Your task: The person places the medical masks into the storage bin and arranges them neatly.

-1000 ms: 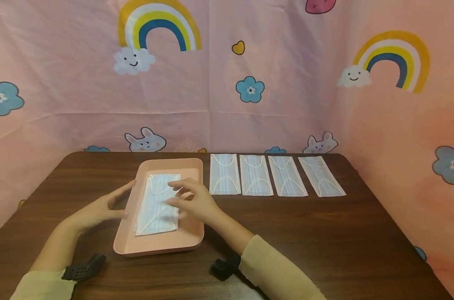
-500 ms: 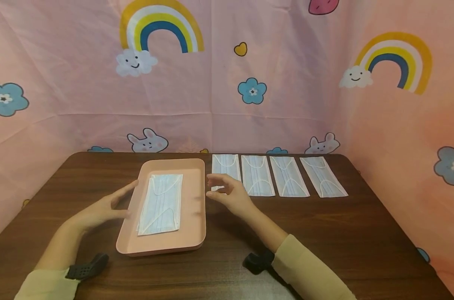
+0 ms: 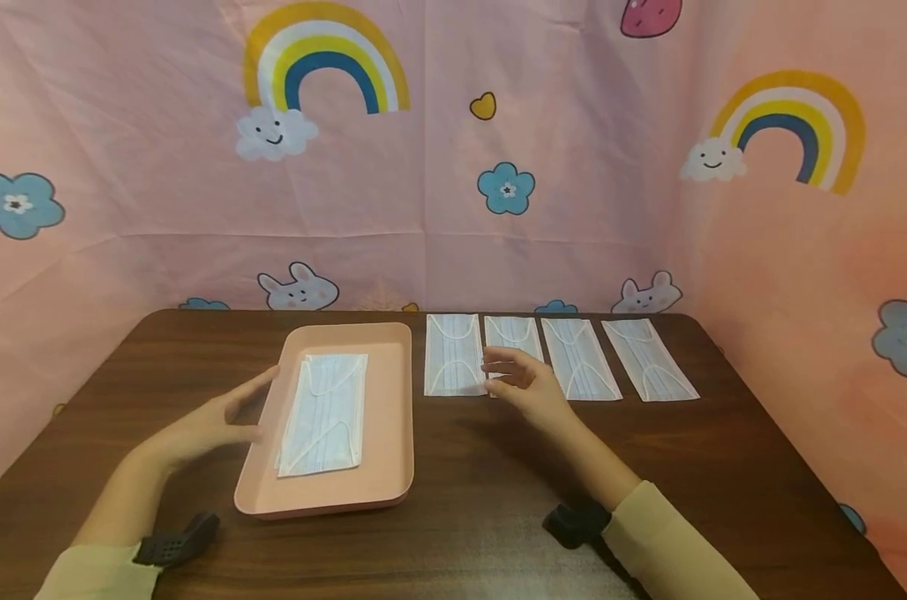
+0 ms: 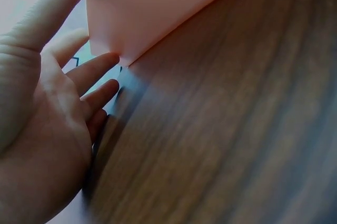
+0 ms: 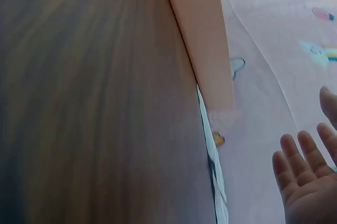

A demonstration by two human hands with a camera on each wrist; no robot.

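Starting at the left, the left hand (image 3: 209,423) sits with relaxed, mostly straight fingers right against the left rim of the pink tray (image 3: 393,400), not gripping anything; the wrist view shows the fingertips (image 4: 102,63) touching the tray's corner wall. Inside the tray lies a small stack of face masks (image 3: 323,412), flat and lengthwise. Moving right across the brown surface (image 3: 468,475), there's a row of four more masks near the far edge. The first mask (image 3: 452,354) lies just right of the tray. The right hand (image 3: 524,385) hovers loosely spread over the near end of the second mask (image 3: 512,333), holding nothing; can't tell if it actually touches. Then the third mask (image 3: 579,358) and fourth mask (image 3: 648,358) lie untouched.
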